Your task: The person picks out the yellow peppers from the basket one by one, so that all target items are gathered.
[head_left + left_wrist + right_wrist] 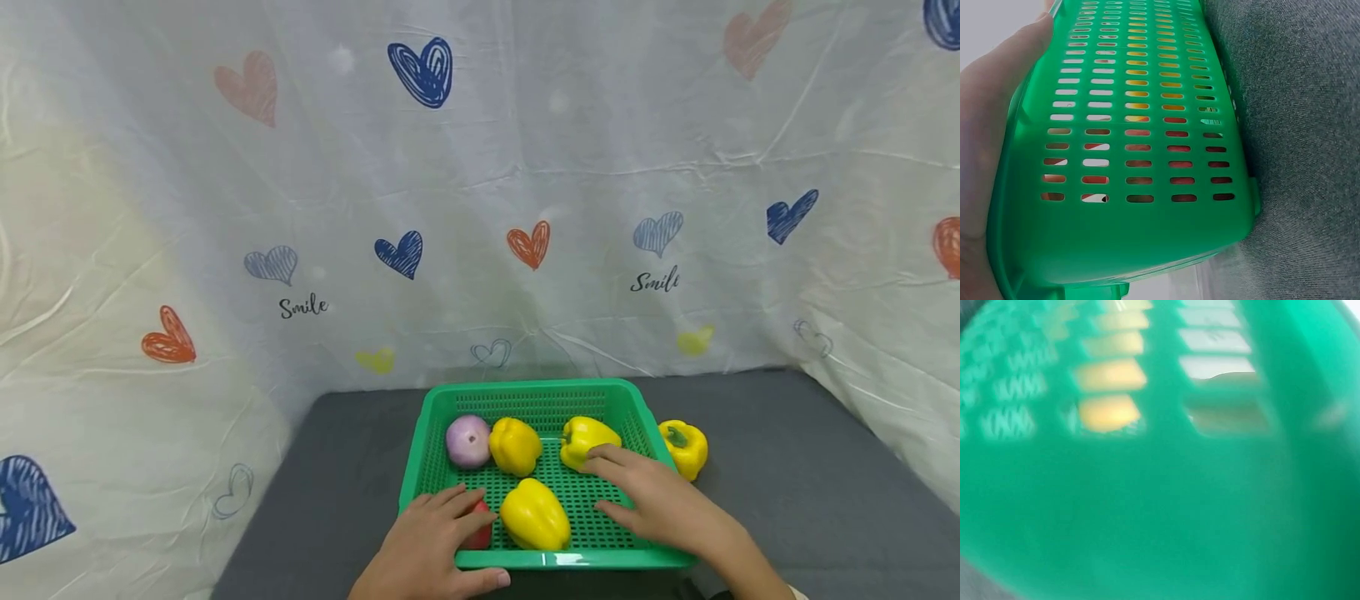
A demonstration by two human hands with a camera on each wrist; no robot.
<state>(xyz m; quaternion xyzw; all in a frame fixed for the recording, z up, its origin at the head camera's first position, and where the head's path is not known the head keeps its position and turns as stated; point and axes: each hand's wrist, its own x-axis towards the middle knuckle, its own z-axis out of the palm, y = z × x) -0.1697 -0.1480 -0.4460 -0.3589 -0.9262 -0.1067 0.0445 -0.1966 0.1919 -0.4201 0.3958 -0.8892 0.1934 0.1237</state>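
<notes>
A green plastic basket (558,560) holds a purple onion (468,442) and several yellow bell peppers (515,447). My left hand (429,537) lies over its near left corner, fingers extended inside above a red item (481,527), thumb along the front rim. That item is mostly covered, so its kind is unclear. My right hand (660,500) reaches over the right side, fingertips at a yellow bell pepper (587,442), thumb spread away from it. Whether they touch is hard to tell. In the left wrist view, the hand (988,125) lies along the rim of the slotted basket (1129,231).
Another yellow bell pepper (684,448) stands on the dark grey tabletop (795,483), just outside the basket's right wall. A pale curtain (480,192) printed with hearts hangs behind the table. The right wrist view is a blurred close-up of the basket wall (1135,506).
</notes>
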